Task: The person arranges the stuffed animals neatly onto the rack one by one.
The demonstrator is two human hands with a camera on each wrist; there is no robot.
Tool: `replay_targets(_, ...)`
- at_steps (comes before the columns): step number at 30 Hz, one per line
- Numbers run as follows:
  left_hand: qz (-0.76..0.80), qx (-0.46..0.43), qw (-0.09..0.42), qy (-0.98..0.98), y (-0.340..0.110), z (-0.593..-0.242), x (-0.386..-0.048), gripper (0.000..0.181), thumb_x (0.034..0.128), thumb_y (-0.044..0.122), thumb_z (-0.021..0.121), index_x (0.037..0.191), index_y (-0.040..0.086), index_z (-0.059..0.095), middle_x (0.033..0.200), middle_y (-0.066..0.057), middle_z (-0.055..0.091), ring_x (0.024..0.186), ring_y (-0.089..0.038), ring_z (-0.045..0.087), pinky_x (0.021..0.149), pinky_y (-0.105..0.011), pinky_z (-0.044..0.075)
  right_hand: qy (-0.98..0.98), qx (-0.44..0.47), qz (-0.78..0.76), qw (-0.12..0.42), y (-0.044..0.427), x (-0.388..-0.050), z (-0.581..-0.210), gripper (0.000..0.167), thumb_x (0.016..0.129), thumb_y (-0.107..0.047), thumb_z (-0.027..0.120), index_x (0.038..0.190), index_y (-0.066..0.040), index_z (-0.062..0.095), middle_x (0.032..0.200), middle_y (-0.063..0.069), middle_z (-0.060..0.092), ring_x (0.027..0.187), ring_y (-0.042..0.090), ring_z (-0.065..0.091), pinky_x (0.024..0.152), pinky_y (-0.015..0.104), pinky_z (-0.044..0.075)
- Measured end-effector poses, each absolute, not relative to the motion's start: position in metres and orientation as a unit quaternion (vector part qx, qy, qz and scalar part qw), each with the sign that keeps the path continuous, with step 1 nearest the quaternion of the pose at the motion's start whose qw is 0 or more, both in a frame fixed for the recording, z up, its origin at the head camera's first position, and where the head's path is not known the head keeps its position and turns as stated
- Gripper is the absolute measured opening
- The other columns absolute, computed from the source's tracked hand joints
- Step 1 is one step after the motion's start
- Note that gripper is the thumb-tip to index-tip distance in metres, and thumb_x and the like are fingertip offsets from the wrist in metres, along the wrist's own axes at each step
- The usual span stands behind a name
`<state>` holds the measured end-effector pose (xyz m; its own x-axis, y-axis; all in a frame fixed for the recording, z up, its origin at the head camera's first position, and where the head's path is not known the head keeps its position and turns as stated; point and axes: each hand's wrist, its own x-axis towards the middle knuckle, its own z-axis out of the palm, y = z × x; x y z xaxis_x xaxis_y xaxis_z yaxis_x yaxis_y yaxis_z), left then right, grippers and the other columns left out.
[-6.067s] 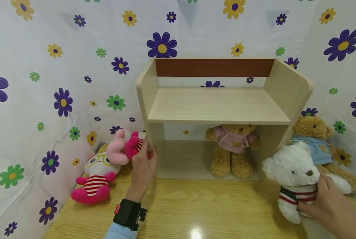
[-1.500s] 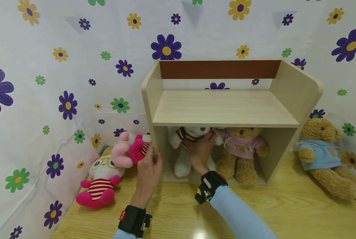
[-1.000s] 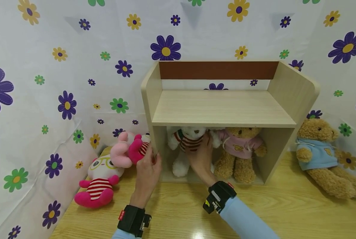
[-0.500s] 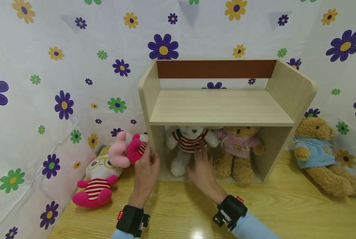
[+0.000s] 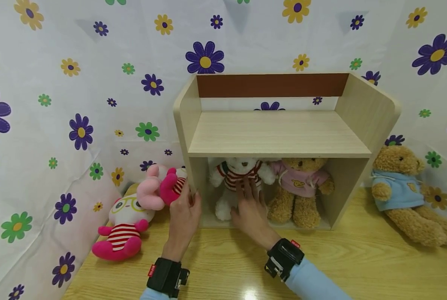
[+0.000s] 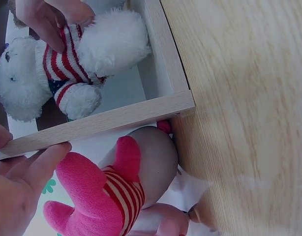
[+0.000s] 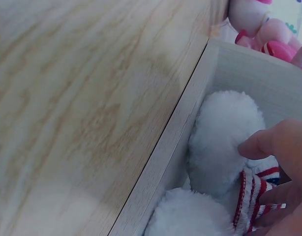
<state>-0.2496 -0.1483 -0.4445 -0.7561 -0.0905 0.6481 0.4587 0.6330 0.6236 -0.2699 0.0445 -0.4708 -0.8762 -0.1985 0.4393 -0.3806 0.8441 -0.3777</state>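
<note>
My left hand holds the left side panel of the wooden shelf, thumb on one face and fingers on the other. Inside the lower compartment a white teddy bear in a striped sweater stands upright at the left. My right hand rests its outstretched fingers on the sweater, without gripping it. Beside the white bear, touching it, a brown teddy bear in a pink hoodie stands at the right. The upper board hides the tops of both bears' heads.
Left of the shelf, a pink plush toy with glasses sits near more pink plush toys. A brown teddy bear in blue leans against the right wall. All stand on a wooden table.
The white bear went from the right side into the shelf's lower left. My right hand loosened its grip and now lays flat fingers on its front. The left hand stays at the panel.
</note>
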Motion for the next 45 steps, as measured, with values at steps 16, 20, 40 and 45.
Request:
replay_targets(16, -0.427, -0.103, 0.316, -0.841, -0.146, -0.444, -0.250, 0.053, 0.0987, 0.006, 0.065, 0.149, 0.005, 0.048, 0.128, -0.025, 0.069, 0.089, -0.035, 0.076, 0.075, -0.047, 0.064, -0.946, 0.141, 0.262, 0.131, 0.047, -0.288, -0.467, 0.073, 0.096, -0.024, 0.067, 0.159, -0.005, 0.035, 0.168, 0.023, 0.024, 0.156, 0.047, 0.020, 0.118, 0.070, 0.029)
replay_targets(20, -0.430, -0.105, 0.318, -0.839, -0.146, -0.445, -0.250, 0.053, 0.0988, 0.007, 0.065, 0.149, 0.005, 0.048, 0.128, -0.025, 0.069, 0.090, -0.035, 0.076, 0.075, -0.047, 0.064, -0.946, 0.140, 0.264, 0.123, 0.048, -0.288, -0.465, 0.073, 0.097, -0.024, 0.067, 0.159, -0.006, 0.034, 0.168, 0.022, 0.023, 0.156, 0.046, 0.019, 0.118, 0.071, 0.028)
replay_targets(40, -0.422, -0.109, 0.330, -0.837, -0.147, -0.445, -0.252, 0.053, 0.0968, 0.003, 0.066, 0.147, 0.005, 0.049, 0.120, -0.026, 0.072, 0.083, -0.033, 0.076, 0.071, -0.046, 0.064, -0.921, 0.251, 0.244, 0.171, 0.113, -0.240, -0.469, 0.052, 0.091, -0.011, 0.072, 0.138, 0.006, 0.058, 0.151, 0.032, 0.048, 0.138, 0.051, 0.049, 0.107, 0.062, 0.047)
replay_targets(45, -0.418, -0.105, 0.323, -0.843, -0.149, -0.446, -0.250, 0.051, 0.0982, 0.005, 0.065, 0.147, 0.005, 0.049, 0.118, -0.026, 0.073, 0.082, -0.032, 0.075, 0.071, -0.046, 0.064, -0.926, 0.234, 0.255, 0.154, 0.140, -0.199, -0.464, 0.046, 0.093, -0.016, 0.074, 0.135, -0.001, 0.064, 0.144, 0.023, 0.059, 0.126, 0.041, 0.063, 0.095, 0.052, 0.057)
